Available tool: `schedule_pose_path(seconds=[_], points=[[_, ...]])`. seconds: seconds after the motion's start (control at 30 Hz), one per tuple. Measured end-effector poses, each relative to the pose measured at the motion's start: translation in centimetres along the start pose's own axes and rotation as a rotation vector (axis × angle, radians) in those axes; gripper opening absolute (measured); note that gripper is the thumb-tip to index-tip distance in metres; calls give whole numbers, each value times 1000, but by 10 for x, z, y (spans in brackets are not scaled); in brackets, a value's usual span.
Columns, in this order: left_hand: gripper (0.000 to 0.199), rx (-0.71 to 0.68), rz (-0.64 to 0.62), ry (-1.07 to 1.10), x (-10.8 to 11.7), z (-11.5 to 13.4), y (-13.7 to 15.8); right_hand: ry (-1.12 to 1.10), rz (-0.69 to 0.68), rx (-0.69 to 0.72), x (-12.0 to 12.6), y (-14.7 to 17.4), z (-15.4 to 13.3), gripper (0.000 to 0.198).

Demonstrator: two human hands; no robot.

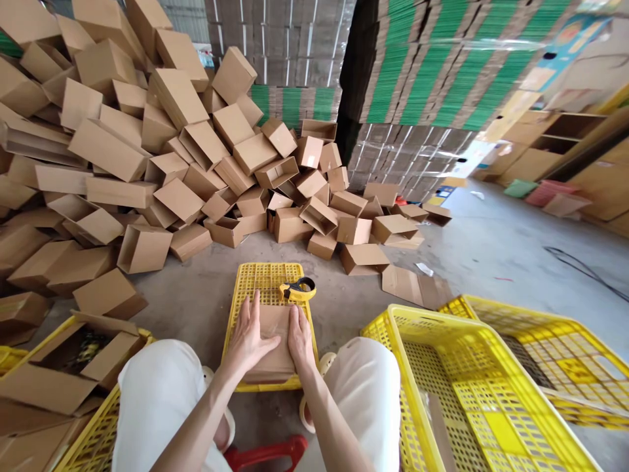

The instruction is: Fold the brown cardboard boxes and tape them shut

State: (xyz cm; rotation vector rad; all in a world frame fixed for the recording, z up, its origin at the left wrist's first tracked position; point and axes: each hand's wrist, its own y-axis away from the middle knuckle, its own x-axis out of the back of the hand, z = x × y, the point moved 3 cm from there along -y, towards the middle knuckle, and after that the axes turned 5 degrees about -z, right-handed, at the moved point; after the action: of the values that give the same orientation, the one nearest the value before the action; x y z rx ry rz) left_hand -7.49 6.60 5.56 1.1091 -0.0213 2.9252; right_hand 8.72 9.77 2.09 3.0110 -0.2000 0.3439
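Note:
A small brown cardboard box (273, 324) lies on an upturned yellow crate (246, 280) between my knees. Its top looks closed, with a faint sheen like clear tape. My left hand (249, 334) rests on the box's left side, fingers stretched forward and thumb across the top. Along the right edge lies my right hand (301, 335), fingers straight and flat against the side. Just beyond the box, a yellow and black tape dispenser (297, 289) sits on the crate.
Many open cardboard boxes (196, 190) are heaped ahead and left. Yellow crates (393, 321) stand at my right. An open carton (63, 387) with dark contents is at my left. Bundled flat cardboard (432, 72) is stacked behind. A red stool (268, 452) shows below me.

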Motion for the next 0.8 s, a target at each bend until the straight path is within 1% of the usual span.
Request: schedule_pose_path(seconds=[0.13,0.23,0.33,0.43,0.53,0.6,0.73,0.8], points=[[123,-4,-44,9,3,2,9,9,-27,-58,1,1,-2,80],[123,-41,-53,31,3,-1,19,19,-17,-86,0,2,-2,81],[123,-72,-35,82,1,-8,26,23,2,-91,-2,1,-2,79],[120,-51,4,140,-1,-15,25,21,-6,-81,-2,1,-3,81],[110,20,72,182,-1,-20,15,15,-21,-69,-1,1,-4,81],[102,78,95,202,1,-22,7,15,-17,-62,0,1,-5,80],[78,127,87,259,9,-30,-4,17,-18,-78,3,1,-7,81],[71,135,60,317,15,-36,-7,19,-35,-98,3,1,-8,85]])
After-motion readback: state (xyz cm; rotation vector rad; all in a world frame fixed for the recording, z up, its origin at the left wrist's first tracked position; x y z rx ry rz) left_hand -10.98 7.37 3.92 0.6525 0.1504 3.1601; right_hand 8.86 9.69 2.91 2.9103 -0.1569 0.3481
